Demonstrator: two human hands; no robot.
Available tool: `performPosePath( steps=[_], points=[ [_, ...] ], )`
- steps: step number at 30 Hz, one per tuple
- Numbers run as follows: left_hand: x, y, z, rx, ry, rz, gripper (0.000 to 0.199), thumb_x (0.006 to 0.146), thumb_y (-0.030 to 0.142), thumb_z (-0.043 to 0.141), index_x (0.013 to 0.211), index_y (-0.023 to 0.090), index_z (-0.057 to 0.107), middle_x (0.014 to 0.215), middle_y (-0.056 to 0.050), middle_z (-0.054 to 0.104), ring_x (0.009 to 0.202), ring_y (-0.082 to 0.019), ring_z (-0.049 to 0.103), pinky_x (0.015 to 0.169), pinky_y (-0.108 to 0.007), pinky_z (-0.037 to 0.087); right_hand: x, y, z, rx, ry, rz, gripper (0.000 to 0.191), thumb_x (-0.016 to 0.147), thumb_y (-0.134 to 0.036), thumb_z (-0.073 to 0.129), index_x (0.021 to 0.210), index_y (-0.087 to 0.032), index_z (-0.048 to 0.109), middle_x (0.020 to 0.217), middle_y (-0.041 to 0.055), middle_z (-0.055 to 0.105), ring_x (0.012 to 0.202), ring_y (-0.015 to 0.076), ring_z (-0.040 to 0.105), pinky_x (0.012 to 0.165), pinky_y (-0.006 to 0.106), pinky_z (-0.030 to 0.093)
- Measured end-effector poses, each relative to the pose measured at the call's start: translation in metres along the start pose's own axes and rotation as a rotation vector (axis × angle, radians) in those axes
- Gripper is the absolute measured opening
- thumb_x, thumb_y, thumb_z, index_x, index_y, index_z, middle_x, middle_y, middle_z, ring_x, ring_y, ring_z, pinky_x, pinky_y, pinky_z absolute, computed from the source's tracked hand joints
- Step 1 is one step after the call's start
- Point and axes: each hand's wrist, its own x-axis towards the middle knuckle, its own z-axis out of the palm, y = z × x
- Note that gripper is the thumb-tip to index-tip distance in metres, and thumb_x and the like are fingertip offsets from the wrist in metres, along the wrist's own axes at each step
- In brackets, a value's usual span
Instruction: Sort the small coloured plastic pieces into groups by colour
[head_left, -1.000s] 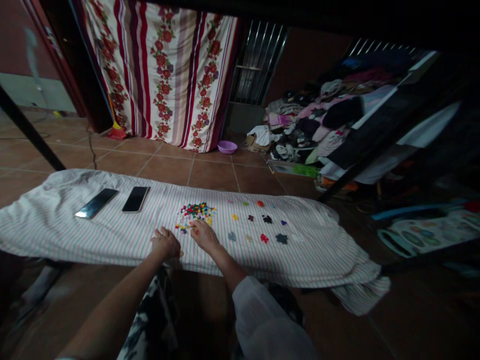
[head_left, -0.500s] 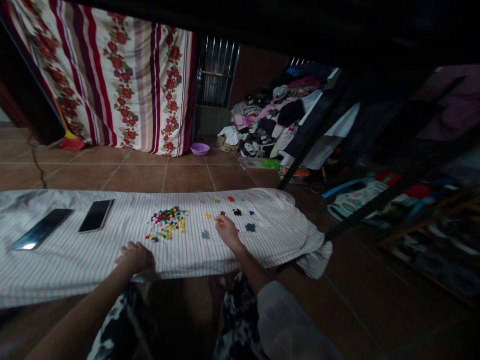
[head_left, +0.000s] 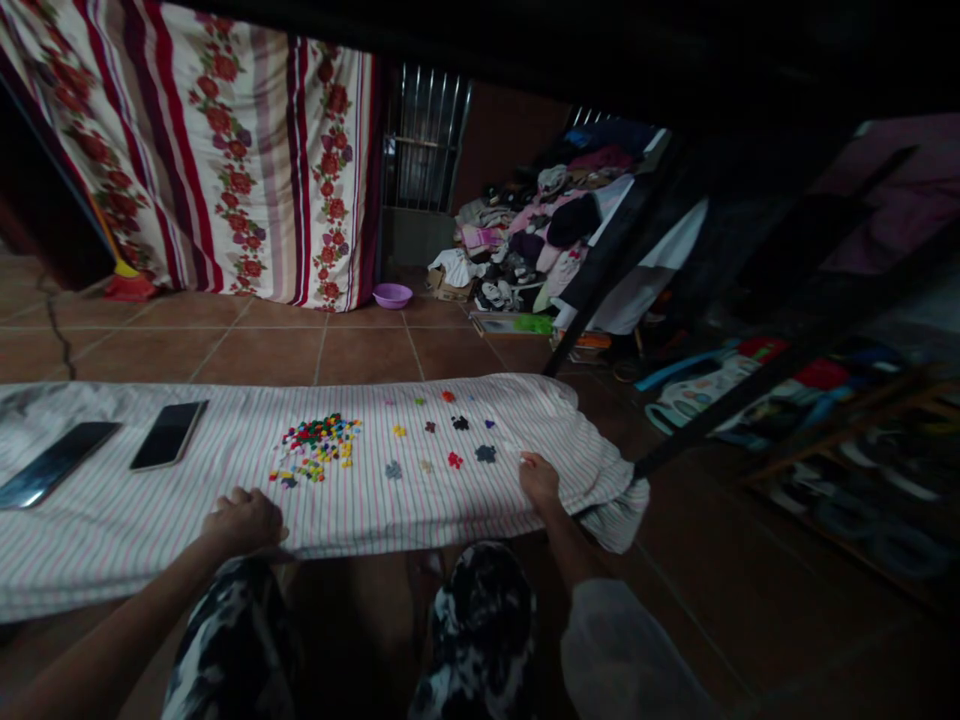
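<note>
Head view, and from where I stand the right hand (head_left: 539,480) is right of centre, its fingertips drawn together just beside the faint white pieces (head_left: 511,446); I can't tell whether its grip has a piece in it. The left hand (head_left: 244,518) rests palm down, fingers bent, at the near edge of the striped cloth (head_left: 337,520) over the table, left of centre, and what its grip is doing underneath is hidden from me. Between the hands, near the middle of the frame, small clusters sit sorted by colour, among them the dark grey cluster (head_left: 486,454), the red cluster (head_left: 455,460), the black cluster (head_left: 460,424) and the yellow cluster (head_left: 399,430). Left of those spreads the mixed pile of little coloured pieces (head_left: 319,440), and farther left, two phones lie flat, the nearer-to-pile phone (head_left: 169,435) and the outer phone (head_left: 56,465).
</note>
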Motion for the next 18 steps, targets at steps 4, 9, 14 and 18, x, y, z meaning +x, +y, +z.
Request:
performPosePath(
  steps=[4, 9, 14, 18],
  points=[
    [0.008, -0.001, 0.013, 0.087, 0.007, -0.002, 0.049, 0.086, 0.043, 0.039, 0.106, 0.01, 0.07, 0.106, -0.025, 0.063, 0.102, -0.043, 0.058, 0.084, -0.054, 0.043, 0.01, 0.003, 0.003, -0.011, -0.043, 0.004, 0.037, 0.076, -0.016, 0.046, 0.099, -0.019, 0.075, 0.102, 0.0092, 0.075, 0.105, 0.0223, 0.068, 0.097, 0.031, 0.048],
    [0.011, -0.005, 0.021, 0.049, 0.056, -0.002, 0.046, 0.086, 0.043, 0.039, 0.1, 0.011, 0.07, 0.104, -0.024, 0.064, 0.1, -0.042, 0.059, 0.081, -0.054, 0.046, 0.021, 0.007, 0.012, 0.044, -0.045, -0.034, 0.038, 0.077, -0.018, 0.045, 0.103, -0.018, 0.073, 0.1, 0.0099, 0.075, 0.101, 0.0234, 0.068, 0.095, 0.034, 0.05],
    [0.006, -0.001, 0.014, 0.089, 0.049, 0.019, 0.047, 0.088, 0.04, 0.039, 0.102, 0.009, 0.07, 0.105, -0.025, 0.064, 0.1, -0.041, 0.059, 0.081, -0.053, 0.047, 0.025, 0.016, 0.02, 0.147, 0.005, -0.063, 0.042, 0.076, -0.019, 0.046, 0.11, -0.018, 0.072, 0.1, 0.0088, 0.074, 0.101, 0.0227, 0.068, 0.096, 0.034, 0.051],
    [0.006, 0.0, 0.015, 0.129, 0.042, 0.025, 0.047, 0.089, 0.039, 0.039, 0.104, 0.007, 0.07, 0.104, -0.026, 0.063, 0.099, -0.043, 0.06, 0.079, -0.052, 0.047, 0.028, 0.019, 0.019, 0.049, 0.02, -0.047, 0.043, 0.076, -0.019, 0.049, 0.112, -0.015, 0.071, 0.107, 0.0108, 0.073, 0.107, 0.0244, 0.066, 0.097, 0.033, 0.049]
  ],
)
